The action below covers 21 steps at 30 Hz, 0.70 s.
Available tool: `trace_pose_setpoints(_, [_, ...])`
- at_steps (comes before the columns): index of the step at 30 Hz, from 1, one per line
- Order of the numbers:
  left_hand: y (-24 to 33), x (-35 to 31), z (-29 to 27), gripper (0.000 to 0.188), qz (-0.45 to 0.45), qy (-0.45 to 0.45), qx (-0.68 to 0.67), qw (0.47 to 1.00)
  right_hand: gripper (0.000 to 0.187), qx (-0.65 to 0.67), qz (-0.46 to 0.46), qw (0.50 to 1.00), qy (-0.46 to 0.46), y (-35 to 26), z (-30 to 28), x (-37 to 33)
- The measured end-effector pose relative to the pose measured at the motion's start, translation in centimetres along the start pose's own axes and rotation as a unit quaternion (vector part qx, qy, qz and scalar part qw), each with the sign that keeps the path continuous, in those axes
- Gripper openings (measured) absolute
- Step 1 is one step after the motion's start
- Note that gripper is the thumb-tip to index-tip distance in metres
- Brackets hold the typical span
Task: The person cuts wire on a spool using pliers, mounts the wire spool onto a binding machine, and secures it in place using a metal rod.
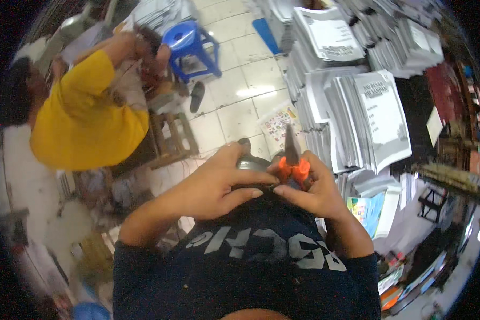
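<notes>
My left hand [218, 184] is closed around a round grey roll [252, 162] with a shiny side, held close in front of my dark shirt. Whether it is tape or wire I cannot make out. In my right hand [314, 186] is a pair of orange-handled scissors [290, 154], the dark blades pointing away from me. The right thumb and the left fingertips meet at the near side of the roll. Whatever is pinched there is too small to tell.
Tall stacks of printed paper [376, 122] stand to the right, with a colourful sheet [280, 128] on the tiled floor beside them. At the far left a person in a yellow shirt [85, 120] sits near a blue stool [189, 45]. A sandal [197, 96] lies on the tiles.
</notes>
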<state>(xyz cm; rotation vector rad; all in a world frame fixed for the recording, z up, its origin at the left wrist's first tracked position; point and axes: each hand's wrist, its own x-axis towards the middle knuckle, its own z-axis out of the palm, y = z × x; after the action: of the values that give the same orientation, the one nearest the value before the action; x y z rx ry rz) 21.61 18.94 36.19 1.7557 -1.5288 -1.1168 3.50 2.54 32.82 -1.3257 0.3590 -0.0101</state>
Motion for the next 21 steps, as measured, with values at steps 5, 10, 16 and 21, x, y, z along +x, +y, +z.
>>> trace_pose_setpoints(5, [-0.5,-2.8,2.7,0.034,-0.027,0.088,-0.071,0.993,0.034,-0.098,0.033,0.994,-0.043,2.7,0.4,-0.4])
trace_pose_setpoints(10, [-1.6,-5.2,5.7,0.029,-0.023,0.162,-0.067,0.984,0.029,-0.006,0.058,0.994,-0.096,3.1,1.1,0.9])
trace_pose_setpoints(16, [-0.9,-6.4,7.1,0.029,-0.043,0.192,-0.044,0.979,0.025,-0.134,-0.012,0.972,-0.192,2.1,1.0,2.4])
trace_pose_setpoints(21, [-0.5,-6.6,6.9,0.026,0.011,0.199,-0.015,0.980,0.026,-0.162,-0.032,0.959,-0.229,1.0,1.0,3.2])
